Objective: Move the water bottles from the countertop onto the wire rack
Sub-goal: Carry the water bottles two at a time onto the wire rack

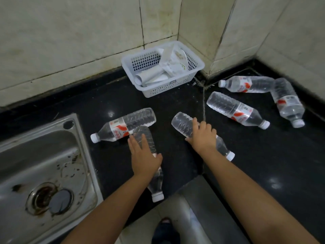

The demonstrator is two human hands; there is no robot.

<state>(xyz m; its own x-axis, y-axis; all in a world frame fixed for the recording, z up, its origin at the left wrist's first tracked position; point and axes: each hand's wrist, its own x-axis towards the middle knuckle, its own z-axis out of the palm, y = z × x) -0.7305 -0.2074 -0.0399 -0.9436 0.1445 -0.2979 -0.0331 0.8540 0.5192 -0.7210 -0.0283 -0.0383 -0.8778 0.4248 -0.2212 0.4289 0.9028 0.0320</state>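
The left hand [143,155] lies with straight fingers on a clear, ribbed water bottle [149,155] lying flat on the black countertop [175,103], white cap toward the person. The right hand [202,136] curls over a second bottle [184,124], base angled away to the left, cap emerging beyond the wrist.

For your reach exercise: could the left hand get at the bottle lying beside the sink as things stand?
Probably yes, once freed. The left hand rests on another bottle, but the bottle beside the sink lies just past its fingers, with nothing on top of it.
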